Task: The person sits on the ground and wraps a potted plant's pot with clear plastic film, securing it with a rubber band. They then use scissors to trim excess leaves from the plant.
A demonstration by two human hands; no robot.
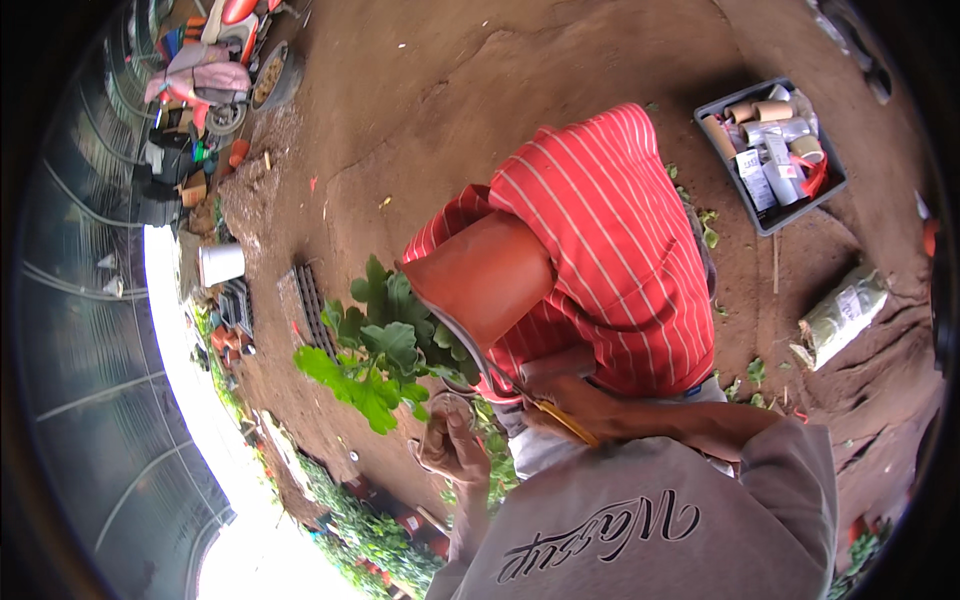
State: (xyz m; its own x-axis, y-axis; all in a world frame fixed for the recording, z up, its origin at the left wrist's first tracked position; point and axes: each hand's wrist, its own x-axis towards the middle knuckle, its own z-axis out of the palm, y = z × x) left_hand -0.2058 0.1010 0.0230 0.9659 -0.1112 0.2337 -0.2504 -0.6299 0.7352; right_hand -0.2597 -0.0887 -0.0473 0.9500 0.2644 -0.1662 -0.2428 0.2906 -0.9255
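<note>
A terracotta-coloured plastic pot (484, 274) lies tilted on red striped cloth (600, 225) over my lap. From its mouth, at the left, comes a plant with broad lobed green leaves (390, 349). My right hand (566, 405) is beside the lower edge of the pot, closed around a slim yellow tool (566, 421); its kind is unclear. Below the leaves, my left hand (454, 442) has its fingers curled, the palm partly showing. A round translucent thing (459, 407) is by its fingertips; whether the hand holds it is unclear.
A grey crate (799, 214) of rolls and packets and a filled plastic bag (844, 319) are on the soil at right. At left are a black cell tray (311, 304), a white bucket (223, 264) and a scooter (214, 82). Leafy plants (367, 525) grow at lower left.
</note>
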